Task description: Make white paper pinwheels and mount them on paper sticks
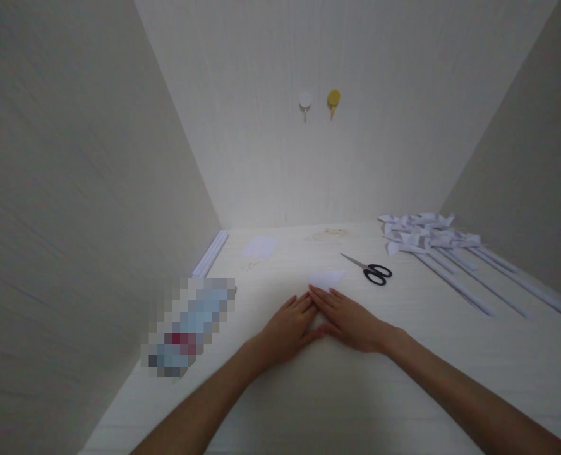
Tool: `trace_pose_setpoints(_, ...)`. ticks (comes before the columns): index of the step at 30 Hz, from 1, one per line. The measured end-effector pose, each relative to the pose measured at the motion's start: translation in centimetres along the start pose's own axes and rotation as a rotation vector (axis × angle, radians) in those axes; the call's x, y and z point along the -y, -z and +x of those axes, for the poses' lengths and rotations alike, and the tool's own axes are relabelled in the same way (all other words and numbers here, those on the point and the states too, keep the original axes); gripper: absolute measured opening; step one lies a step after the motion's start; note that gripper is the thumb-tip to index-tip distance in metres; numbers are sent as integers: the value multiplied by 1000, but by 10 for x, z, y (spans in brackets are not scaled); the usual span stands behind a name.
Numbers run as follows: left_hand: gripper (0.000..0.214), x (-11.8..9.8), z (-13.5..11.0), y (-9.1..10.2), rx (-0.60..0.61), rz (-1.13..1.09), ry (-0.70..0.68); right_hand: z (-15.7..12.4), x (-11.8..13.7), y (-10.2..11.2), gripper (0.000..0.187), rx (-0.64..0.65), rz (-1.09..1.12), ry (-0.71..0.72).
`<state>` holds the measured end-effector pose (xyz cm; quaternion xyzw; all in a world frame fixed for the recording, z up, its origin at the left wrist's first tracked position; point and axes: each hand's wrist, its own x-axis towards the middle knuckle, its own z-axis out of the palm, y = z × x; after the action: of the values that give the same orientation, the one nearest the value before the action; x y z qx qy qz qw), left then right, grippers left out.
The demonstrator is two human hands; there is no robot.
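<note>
My left hand (287,328) and my right hand (347,319) lie flat side by side on a small white sheet of paper (328,279) on the white table (356,404). Their fingers are stretched out and press the paper down; the fingertips meet near its middle. Part of the paper sticks out beyond the fingers, the rest is hidden beneath the hands. Black-handled scissors (370,270) lie shut on the table just right of and beyond my right hand.
Several white paper pinwheels on long sticks (432,240) lie at the back right. A few white paper sticks (210,253) rest along the left wall. Another white sheet (260,247) lies at the back. A blurred-out object (188,325) sits left. Two hooks (318,102) hang on the wall.
</note>
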<state>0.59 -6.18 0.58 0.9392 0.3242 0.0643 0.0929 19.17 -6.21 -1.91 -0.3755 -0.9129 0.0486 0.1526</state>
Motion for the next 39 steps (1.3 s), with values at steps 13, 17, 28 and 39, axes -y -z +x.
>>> trace_pose_setpoints(13,55,2,1,5,75,38,23,-14,-63,9,54,2,-114,-266)
trace_pose_setpoints(17,54,1,1,4,48,33,31,-13,-62,10,56,-62,-202,-345)
trace_pose_setpoints(28,53,1,2,2,31,40,34,-3,-14,3,58,52,-68,-72)
trace_pose_setpoints(39,49,17,4,0,-65,228,126,-13,-51,14,62,90,-143,-294)
